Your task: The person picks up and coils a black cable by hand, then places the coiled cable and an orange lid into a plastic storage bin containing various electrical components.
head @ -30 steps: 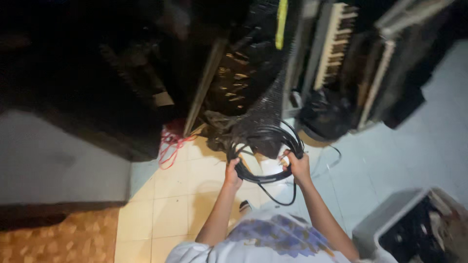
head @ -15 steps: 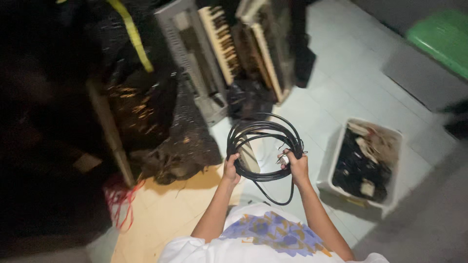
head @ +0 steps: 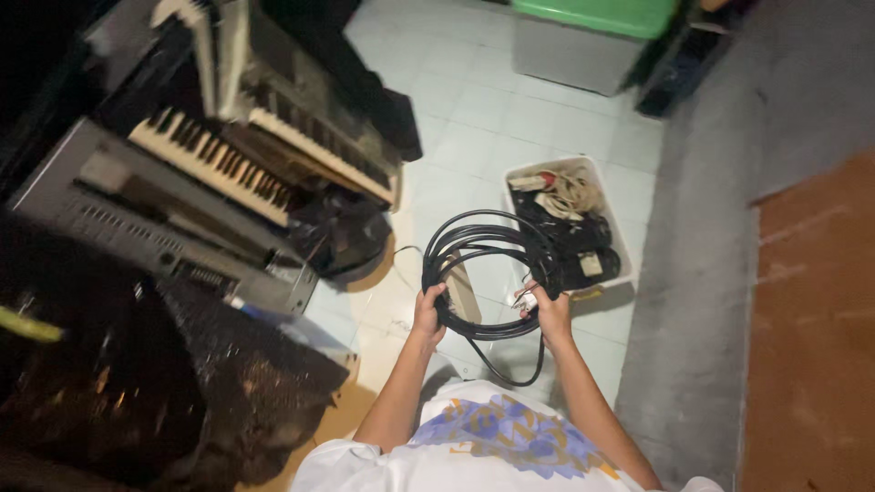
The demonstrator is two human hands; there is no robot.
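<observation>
A person held a coiled black cable [head: 483, 273] above the tiled floor [head: 474, 118], left hand [head: 427, 314] and right hand [head: 550, 314] clamped on opposite sides of the loop, beside a cable-filled bin [head: 606, 187].

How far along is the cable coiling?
Mostly done: the black cable sits in several neat loops. Left hand and right hand grip the coil's lower sides. Left: a loose tail hangs below, not wound in. The white bin of gear sits beside it.
</observation>
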